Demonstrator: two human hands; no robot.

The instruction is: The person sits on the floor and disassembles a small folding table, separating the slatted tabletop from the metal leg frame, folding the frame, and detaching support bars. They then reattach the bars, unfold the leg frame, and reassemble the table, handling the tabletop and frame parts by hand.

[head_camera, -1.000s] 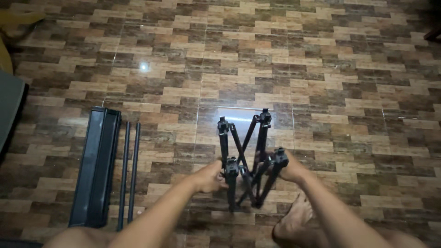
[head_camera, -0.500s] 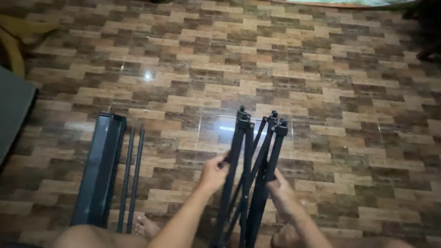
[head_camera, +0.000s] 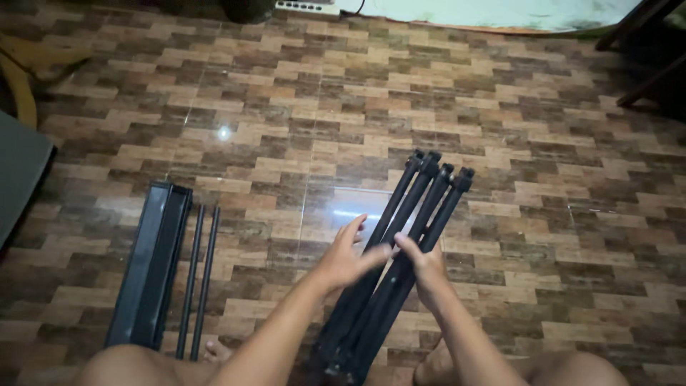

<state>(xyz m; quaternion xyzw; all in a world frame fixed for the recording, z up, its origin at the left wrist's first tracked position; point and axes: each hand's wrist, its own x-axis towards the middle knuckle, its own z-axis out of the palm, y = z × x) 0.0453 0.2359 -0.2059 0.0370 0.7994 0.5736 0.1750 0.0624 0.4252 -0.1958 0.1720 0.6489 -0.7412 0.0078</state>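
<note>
Folding frame is now collapsed: a second ago its black legs were splayed into an X lattice, half a second ago they were closing, and now they run as one tight bundle of parallel tubes. It sits low centre of the head view, capped tips pointing up and right over the tile floor, the other end down between my knees.

Right hand is wrapped around the bundle about midway, fingers closed on the tubes; that's the hand carrying it. Left hand is open, fingers spread, palm against the left side of the bundle, pressing rather than gripping. It had a closed hold on the frame earlier, so that grip has let go.

My read: the fold-up step is about done. The legs look flush, no tube sticking out that I can see. The lower end is partly hidden by my arms, so I can't confirm it's fully closed there.

Left of it, well apart: a long black rectangular channel piece flat on the floor, two thin black rods just beside it, parallel. Neither has shifted across the frames. Dark panel edge at far left.
</note>
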